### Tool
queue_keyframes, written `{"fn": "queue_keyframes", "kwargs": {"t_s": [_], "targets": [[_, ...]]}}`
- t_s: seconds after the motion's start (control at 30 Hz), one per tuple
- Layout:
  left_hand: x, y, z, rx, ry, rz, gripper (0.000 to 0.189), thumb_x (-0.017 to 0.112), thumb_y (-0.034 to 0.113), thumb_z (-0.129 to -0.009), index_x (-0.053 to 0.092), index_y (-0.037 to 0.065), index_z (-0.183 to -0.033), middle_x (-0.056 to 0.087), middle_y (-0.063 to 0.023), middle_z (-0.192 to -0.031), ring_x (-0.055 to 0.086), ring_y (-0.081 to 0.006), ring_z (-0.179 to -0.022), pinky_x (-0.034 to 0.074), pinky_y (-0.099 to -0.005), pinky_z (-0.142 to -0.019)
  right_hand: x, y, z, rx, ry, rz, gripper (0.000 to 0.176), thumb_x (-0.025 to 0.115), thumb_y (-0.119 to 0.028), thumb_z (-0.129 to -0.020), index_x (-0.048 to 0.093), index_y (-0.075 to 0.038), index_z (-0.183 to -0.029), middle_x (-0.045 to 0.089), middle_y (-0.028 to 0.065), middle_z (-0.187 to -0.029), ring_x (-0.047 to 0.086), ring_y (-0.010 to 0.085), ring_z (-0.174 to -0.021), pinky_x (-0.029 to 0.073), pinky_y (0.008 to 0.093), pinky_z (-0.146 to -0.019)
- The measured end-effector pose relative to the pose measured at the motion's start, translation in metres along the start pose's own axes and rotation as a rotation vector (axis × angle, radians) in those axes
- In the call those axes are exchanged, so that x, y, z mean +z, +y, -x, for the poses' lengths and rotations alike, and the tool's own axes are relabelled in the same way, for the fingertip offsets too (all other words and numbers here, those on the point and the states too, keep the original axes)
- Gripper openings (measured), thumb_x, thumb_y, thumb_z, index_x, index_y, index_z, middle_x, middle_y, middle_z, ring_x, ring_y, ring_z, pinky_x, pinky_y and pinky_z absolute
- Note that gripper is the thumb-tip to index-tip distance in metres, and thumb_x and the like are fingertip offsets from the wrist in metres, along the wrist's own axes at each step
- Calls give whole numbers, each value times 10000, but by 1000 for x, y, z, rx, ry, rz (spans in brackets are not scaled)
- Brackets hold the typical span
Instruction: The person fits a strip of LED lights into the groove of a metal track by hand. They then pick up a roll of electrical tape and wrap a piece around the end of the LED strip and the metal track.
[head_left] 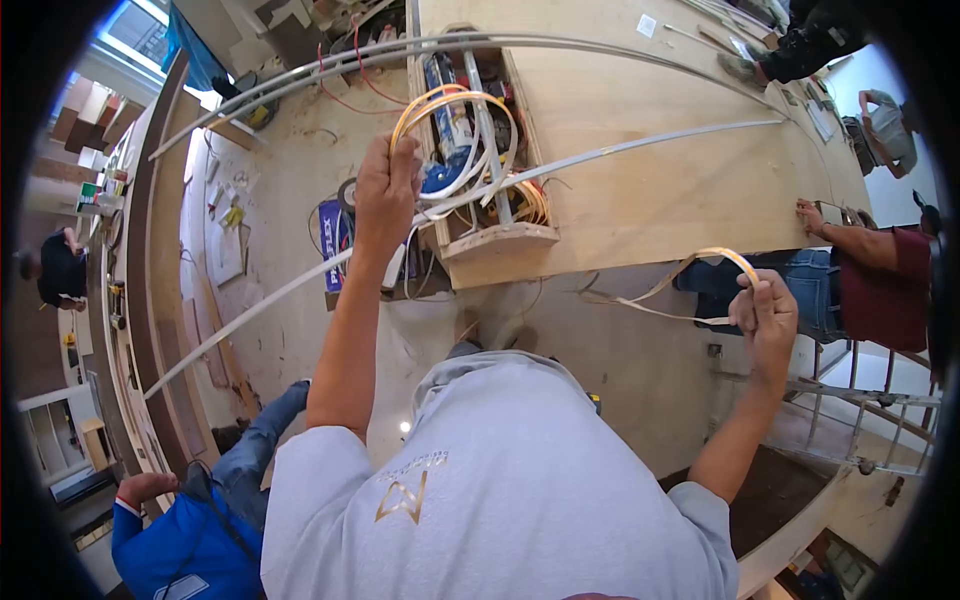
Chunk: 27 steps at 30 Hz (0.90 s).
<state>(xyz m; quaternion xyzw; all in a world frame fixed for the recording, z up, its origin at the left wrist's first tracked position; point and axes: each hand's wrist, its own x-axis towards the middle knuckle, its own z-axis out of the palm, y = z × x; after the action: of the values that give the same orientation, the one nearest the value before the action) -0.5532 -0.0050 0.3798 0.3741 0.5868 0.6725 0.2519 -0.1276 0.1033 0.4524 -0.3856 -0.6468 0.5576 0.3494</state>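
My left hand (390, 185) is closed around a coiled LED strip light (420, 103), held up over a wooden tool tote. Part of the coil glows warm yellow, while other loops look white. Out to the right, my right hand (768, 310) pinches a looped length of LED strip (745, 262), also lit along its top curve. A thin tail of it trails left below the table edge. Whether both lengths join is not clear. The tool tote (500, 241) sits on a plywood table (640, 190) and contains tubes, tools and a bundle of orange wire.
Two long pale strips cross the table, the lower one (610, 150) passing behind my left forearm. A blue box (330, 240) is beside the tote. A person in maroon (880, 290) works at right; another in blue (190, 540) is at lower left. A metal ladder (830, 390) lies right.
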Motion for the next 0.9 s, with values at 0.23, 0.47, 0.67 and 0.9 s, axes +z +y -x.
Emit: {"fn": "queue_keyframes", "kwargs": {"t_s": [0.23,0.47,0.67,0.9], "targets": [[0,-3,7,41,35,-4,213,454,232,-1005,498,42,-920,402,35,-651,367,-46,-566,338,-212,-495,6,19,16,80,-55,16,381,525,-353,-962,587,22,-932,413,-25,-526,408,57,-477,307,201,-462],[5,-6,21,112,106,-181,197,468,216,-995,493,39,-913,452,-8,-667,424,-84,-599,380,-265,-538,18,9,22,-168,-37,-109,422,557,-393,-935,566,22,-860,378,-25,-525,325,59,-454,323,222,-469],[5,-6,23,123,88,-209,173,484,200,-984,505,28,-977,480,-107,-678,442,-190,-591,388,-337,-557,33,-15,19,-353,-85,-121,407,619,-404,-890,503,-23,-802,480,80,-801,458,165,-709,435,325,-714],[7,-8,18,86,44,-189,183,480,194,-981,512,15,-999,490,-114,-698,451,-209,-601,396,-349,-567,78,-24,1,-297,-160,-427,366,567,-397,-920,439,-55,-945,564,188,-943,590,284,-843,479,435,-818]]}}
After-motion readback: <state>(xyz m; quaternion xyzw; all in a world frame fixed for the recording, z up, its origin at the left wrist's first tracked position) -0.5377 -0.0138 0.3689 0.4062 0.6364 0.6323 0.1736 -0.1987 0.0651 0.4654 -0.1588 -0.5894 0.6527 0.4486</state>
